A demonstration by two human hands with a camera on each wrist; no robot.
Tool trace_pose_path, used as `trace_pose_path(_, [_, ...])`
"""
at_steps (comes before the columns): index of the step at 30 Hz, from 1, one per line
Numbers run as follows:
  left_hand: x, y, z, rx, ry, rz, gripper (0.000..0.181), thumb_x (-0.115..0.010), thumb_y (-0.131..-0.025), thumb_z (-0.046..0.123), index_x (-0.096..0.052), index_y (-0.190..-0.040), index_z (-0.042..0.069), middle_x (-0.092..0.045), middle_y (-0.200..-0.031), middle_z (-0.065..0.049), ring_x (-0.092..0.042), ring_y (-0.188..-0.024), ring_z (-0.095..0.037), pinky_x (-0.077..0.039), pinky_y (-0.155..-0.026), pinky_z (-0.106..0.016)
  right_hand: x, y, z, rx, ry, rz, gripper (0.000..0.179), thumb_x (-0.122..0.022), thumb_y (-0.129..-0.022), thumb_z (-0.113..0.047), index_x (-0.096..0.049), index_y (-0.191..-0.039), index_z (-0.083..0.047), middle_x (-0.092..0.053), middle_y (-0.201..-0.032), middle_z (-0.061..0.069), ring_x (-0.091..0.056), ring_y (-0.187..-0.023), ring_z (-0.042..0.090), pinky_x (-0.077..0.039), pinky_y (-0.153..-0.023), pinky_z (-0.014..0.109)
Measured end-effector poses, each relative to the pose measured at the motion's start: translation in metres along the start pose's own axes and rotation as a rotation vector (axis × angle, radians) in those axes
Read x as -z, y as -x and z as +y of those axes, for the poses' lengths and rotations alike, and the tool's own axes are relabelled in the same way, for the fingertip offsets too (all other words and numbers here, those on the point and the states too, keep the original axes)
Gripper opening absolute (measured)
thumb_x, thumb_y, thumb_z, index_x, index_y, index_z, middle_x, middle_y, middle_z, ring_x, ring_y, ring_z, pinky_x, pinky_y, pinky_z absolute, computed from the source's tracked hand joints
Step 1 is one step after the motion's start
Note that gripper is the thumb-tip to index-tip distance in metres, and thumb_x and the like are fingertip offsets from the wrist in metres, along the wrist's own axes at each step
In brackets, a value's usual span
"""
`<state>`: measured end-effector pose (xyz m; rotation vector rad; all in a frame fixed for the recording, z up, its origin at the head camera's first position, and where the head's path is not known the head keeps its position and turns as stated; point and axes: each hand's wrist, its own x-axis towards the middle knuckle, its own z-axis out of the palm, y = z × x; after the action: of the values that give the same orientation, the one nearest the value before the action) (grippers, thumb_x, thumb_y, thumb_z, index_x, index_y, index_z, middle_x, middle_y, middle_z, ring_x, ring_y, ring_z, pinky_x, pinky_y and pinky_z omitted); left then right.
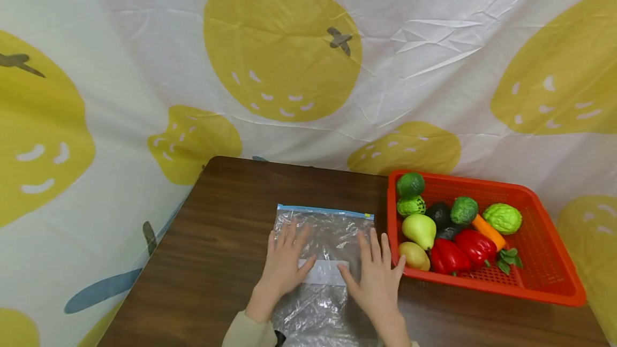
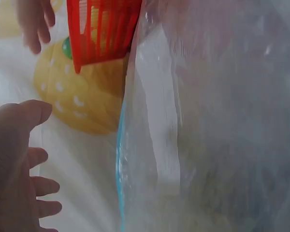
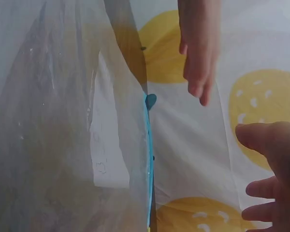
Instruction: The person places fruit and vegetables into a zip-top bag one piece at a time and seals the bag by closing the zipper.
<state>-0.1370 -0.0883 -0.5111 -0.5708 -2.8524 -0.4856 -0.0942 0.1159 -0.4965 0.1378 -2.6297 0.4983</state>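
A clear plastic zip bag (image 1: 313, 304) with a blue zip edge, a yellow slider and a white label strip lies flat on the table. Over its left side is my left hand (image 1: 284, 261), fingers spread and straight. My right hand (image 1: 376, 277) is over its right side, also spread, its little finger close to the basket. Neither hand grips anything; whether the palms touch the plastic cannot be told. In the left wrist view the bag (image 2: 222, 121) fills the right part, and in the right wrist view the bag (image 3: 53, 135) fills the left.
A red plastic basket (image 1: 554, 245) stands right of the bag, holding red peppers (image 1: 474, 248), a pear (image 1: 419, 231), a carrot (image 1: 488, 232), avocados and other green produce. The dark wooden table (image 1: 217, 218) meets a fruit-printed cloth (image 1: 385, 68) behind.
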Motion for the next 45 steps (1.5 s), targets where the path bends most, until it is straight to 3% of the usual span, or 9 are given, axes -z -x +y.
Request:
trace_pose_path(7, [-0.001,-0.006,-0.024,0.084,0.099,-0.031,0.066,-0.057,-0.091,0.038,-0.035,-0.143,0.004,-0.026,-0.147,-0.026,-0.019,-0.136,-0.045,-0.018,-0.104,-0.066,-0.001,0.000,0.006,0.008,-0.078,0.189,0.065,-0.077,-0.069,-0.031,-0.056,-0.125,-0.004,-0.054,-0.129,0.018,-0.045,-0.119,0.039,-0.028,-0.089,0.070])
trace_pose_path(14, [-0.004,-0.022,-0.052,0.173,0.182,-0.023,0.065,-0.064,-0.087,0.029,-0.039,-0.138,-0.004,-0.040,-0.138,-0.030,-0.037,-0.125,-0.049,-0.031,-0.097,-0.064,0.002,0.000,0.014,-0.015,-0.106,0.227,0.060,-0.076,-0.071,-0.026,-0.057,-0.122,-0.002,-0.055,-0.127,0.019,-0.048,-0.116,0.038,-0.028,-0.089,0.067])
trace_pose_path(18, [-0.007,-0.038,-0.065,0.309,0.289,0.050,0.055,-0.069,-0.083,0.019,-0.051,-0.127,-0.008,-0.058,-0.118,-0.027,-0.057,-0.104,-0.044,-0.048,-0.080,-0.055,0.004,-0.001,0.017,-0.035,-0.114,0.231,0.059,-0.078,-0.071,-0.023,-0.058,-0.122,-0.001,-0.056,-0.126,0.020,-0.048,-0.116,0.038,-0.029,-0.089,0.067])
trace_pose_path(21, [-0.013,-0.050,-0.075,0.437,0.368,0.091,0.046,-0.070,-0.080,0.016,-0.057,-0.117,-0.010,-0.065,-0.101,-0.024,-0.063,-0.091,-0.039,-0.051,-0.072,-0.050,0.003,-0.001,0.020,-0.040,-0.119,0.242,0.057,-0.077,-0.071,-0.022,-0.058,-0.121,-0.001,-0.057,-0.125,0.020,-0.048,-0.115,0.038,-0.030,-0.089,0.066])
trace_pose_path(27, [-0.018,-0.065,-0.085,0.568,0.374,0.064,0.041,-0.075,-0.076,0.019,-0.062,-0.102,-0.010,-0.067,-0.084,-0.020,-0.064,-0.078,-0.034,-0.052,-0.068,-0.047,0.006,-0.001,0.021,0.001,-0.270,0.417,0.039,-0.075,-0.070,0.001,-0.065,-0.108,0.003,-0.065,-0.106,0.019,-0.058,-0.097,0.036,-0.043,-0.088,0.044])
trace_pose_path(34, [-0.022,-0.074,-0.086,0.631,0.359,0.078,0.031,-0.078,-0.072,0.018,-0.065,-0.089,-0.005,-0.066,-0.087,-0.020,-0.062,-0.078,-0.036,-0.051,-0.067,-0.047,0.009,-0.003,0.021,-0.003,-0.364,0.506,0.034,-0.076,-0.066,0.012,-0.070,-0.097,0.002,-0.068,-0.091,0.015,-0.061,-0.079,0.028,-0.047,-0.075,0.020])
trace_pose_path(39, [-0.025,-0.076,-0.087,0.649,0.396,0.073,0.023,-0.076,-0.075,0.015,-0.067,-0.085,-0.003,-0.067,-0.082,-0.016,-0.063,-0.072,-0.031,-0.052,-0.063,-0.045,0.006,-0.002,0.022,-0.026,-0.419,0.498,0.031,-0.074,-0.067,0.013,-0.068,-0.096,0.005,-0.067,-0.092,0.018,-0.063,-0.081,0.030,-0.038,-0.086,0.003])
trace_pose_path(42, [-0.025,-0.077,-0.086,0.636,0.477,0.100,0.016,-0.073,-0.078,0.013,-0.069,-0.083,-0.001,-0.067,-0.077,-0.013,-0.061,-0.068,-0.026,-0.051,-0.059,-0.038,0.005,-0.002,0.023,-0.024,-0.434,0.500,0.029,-0.074,-0.067,0.013,-0.068,-0.095,0.006,-0.067,-0.090,0.018,-0.063,-0.079,0.031,-0.039,-0.085,0.003])
trace_pose_path(45, [-0.020,-0.076,-0.083,0.585,0.659,0.140,0.010,-0.069,-0.083,0.009,-0.067,-0.083,-0.001,-0.066,-0.075,-0.012,-0.064,-0.066,-0.023,-0.051,-0.056,-0.031,0.005,-0.004,0.024,-0.014,-0.429,0.503,0.029,-0.075,-0.065,0.014,-0.069,-0.093,0.006,-0.067,-0.086,0.016,-0.062,-0.072,0.028,-0.043,-0.078,0.004])
